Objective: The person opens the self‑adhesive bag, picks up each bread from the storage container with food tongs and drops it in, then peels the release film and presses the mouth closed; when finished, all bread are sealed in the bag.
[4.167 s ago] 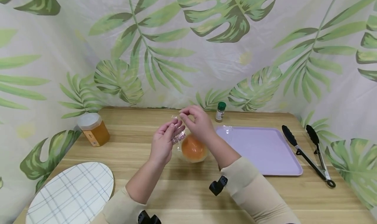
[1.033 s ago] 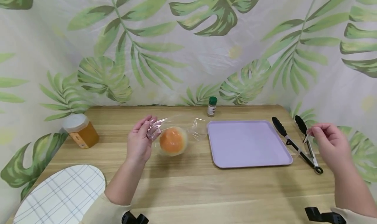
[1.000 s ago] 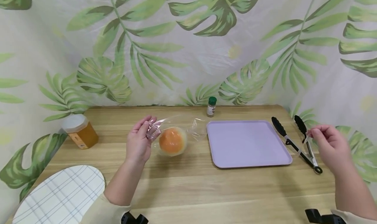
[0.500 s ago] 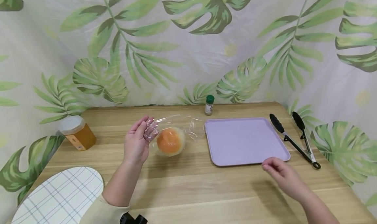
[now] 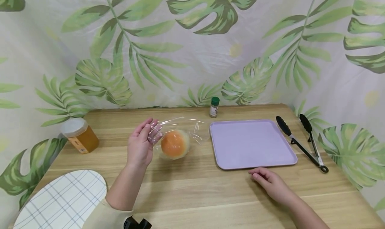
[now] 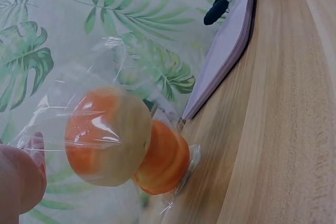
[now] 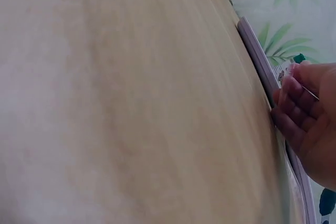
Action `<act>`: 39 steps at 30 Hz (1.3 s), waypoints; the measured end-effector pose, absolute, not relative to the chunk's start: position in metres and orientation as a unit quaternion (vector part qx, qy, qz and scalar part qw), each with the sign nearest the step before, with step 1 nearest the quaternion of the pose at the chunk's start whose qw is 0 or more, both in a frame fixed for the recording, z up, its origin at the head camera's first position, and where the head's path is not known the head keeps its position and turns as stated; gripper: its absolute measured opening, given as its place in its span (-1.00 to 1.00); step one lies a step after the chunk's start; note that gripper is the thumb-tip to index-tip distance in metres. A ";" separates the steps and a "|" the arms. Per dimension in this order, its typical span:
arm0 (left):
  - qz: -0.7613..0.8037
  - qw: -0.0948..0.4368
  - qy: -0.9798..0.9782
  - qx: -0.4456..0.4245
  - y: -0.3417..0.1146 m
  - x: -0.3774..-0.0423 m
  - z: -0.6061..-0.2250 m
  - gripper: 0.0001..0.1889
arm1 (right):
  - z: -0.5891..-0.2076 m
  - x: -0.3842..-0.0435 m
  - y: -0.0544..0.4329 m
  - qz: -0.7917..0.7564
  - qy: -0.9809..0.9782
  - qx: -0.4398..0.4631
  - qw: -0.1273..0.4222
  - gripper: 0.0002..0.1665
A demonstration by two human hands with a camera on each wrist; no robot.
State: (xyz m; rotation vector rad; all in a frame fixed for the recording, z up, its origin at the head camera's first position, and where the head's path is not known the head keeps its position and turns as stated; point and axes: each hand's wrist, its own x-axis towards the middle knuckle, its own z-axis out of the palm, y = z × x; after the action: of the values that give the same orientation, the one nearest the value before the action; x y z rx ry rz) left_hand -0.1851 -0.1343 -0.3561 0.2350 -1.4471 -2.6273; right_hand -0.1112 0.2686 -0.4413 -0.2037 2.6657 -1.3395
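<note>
In the head view my left hand (image 5: 139,147) pinches the gathered end of a clear plastic bag (image 5: 195,130) between thumb and fingers. Inside the bag is a round bun (image 5: 174,144) with a glossy orange-brown top and pale side, held above the table. The left wrist view also has a second orange-brown bun (image 6: 164,158) in clear wrap behind it, which the head view hides. My right hand (image 5: 272,185) is low over the table at the front edge of the lilac tray (image 5: 252,145). Its fingers hang loosely curled, with nothing seen between them.
Black-tipped tongs (image 5: 303,152) lie spread to the right of the tray. A green-capped spice bottle (image 5: 214,107) stands at the back. At left are a honey-coloured jar (image 5: 80,136) with a white lid and a round checked board (image 5: 64,200) near the front edge.
Both hands worked at the bag's end earlier. The right hand then went far right with a small clear strip, and has returned leftward to the tray's front without it showing. Left hand keeps its hold.
</note>
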 end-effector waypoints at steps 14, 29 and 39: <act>-0.863 0.067 -0.495 0.080 -0.133 -0.185 -0.354 -0.77 | -0.449 -0.112 0.274 -0.558 0.806 -0.186 0.070 -0.45; -0.862 0.063 -0.497 0.077 -0.133 -0.185 -0.355 -0.76 | -0.407 -0.125 0.237 -0.548 0.797 -0.250 0.036 -0.53; -0.866 0.068 -0.490 0.079 -0.131 -0.185 -0.355 -0.78 | -0.376 -0.162 0.184 -0.559 0.806 -0.197 0.010 -0.55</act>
State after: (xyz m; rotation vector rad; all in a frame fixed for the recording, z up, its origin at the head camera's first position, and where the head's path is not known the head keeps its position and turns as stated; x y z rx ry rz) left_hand -0.1854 -0.1306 -0.3546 0.2377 -1.4750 -2.6069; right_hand -0.1622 0.1838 -0.3762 -0.6148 2.5151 -1.7438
